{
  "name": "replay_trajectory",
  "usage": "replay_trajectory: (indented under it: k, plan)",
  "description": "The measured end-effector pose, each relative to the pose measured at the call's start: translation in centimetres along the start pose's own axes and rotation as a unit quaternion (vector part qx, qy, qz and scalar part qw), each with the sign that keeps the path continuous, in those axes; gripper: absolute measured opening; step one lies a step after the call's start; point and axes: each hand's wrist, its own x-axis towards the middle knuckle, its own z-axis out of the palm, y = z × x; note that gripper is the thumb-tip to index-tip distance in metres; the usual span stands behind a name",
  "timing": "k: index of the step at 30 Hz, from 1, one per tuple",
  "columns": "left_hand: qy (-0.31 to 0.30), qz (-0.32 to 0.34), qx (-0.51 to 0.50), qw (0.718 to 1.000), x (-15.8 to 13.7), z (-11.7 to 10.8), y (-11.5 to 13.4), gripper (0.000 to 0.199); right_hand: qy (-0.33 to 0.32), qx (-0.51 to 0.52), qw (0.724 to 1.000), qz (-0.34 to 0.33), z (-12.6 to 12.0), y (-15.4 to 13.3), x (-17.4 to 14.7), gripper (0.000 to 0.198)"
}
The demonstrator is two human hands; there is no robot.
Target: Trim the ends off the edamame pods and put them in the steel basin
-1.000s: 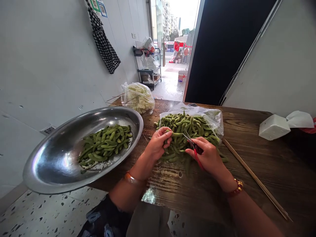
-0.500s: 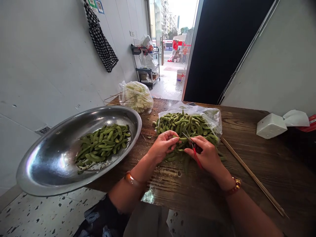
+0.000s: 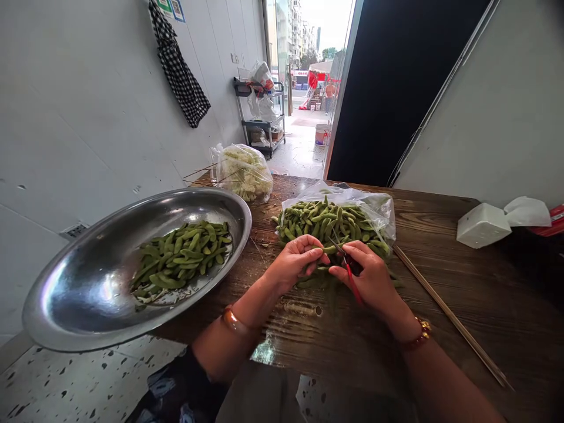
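Note:
Between thumb and fingers, my left hand (image 3: 300,262) pinches a green edamame pod (image 3: 329,250), whose free end points right. My right hand (image 3: 371,276) is closed around red-handled scissors (image 3: 351,276). Their blades, slightly apart, sit at the right end of the pod. Behind both hands, a heap of edamame pods (image 3: 328,216) spills from a clear plastic bag (image 3: 382,212). To the left, a large steel basin (image 3: 88,258) holds more edamame pods (image 3: 189,257). My fingers partly cover the held pod.
Thin wooden skewers (image 3: 449,311) lie on the dark wooden table (image 3: 440,258) to the right. A bag of cauliflower (image 3: 247,173) stands behind the basin. A white tissue box (image 3: 483,225) is at the right. Beyond the table is a cart (image 3: 262,117) by the doorway.
My left hand has shifted slightly right and down with the pod, closer to the scissors. The right hand and scissors have barely moved.

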Motion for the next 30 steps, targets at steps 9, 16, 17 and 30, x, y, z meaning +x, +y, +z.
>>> replay_trajectory:
  k: [9,16,17,30]
  plan:
    - [0.006,0.016,0.027,0.999,-0.1,-0.1,0.2,0.032,-0.020,0.002,1.000,0.003,0.1,0.0,0.0,0.027]
    - [0.061,0.031,0.043,0.997,0.0,-0.3,0.5,0.031,-0.057,-0.036,0.998,0.006,0.6,0.0,-0.2,0.025]
    - [0.069,0.028,0.048,0.996,0.0,-0.4,0.5,0.032,-0.060,-0.043,0.997,0.009,0.7,-0.1,-0.2,0.025]
    - [0.083,0.050,0.126,0.987,0.0,0.1,-0.1,0.033,-0.074,-0.060,0.995,0.020,1.3,-0.5,-0.2,0.017]
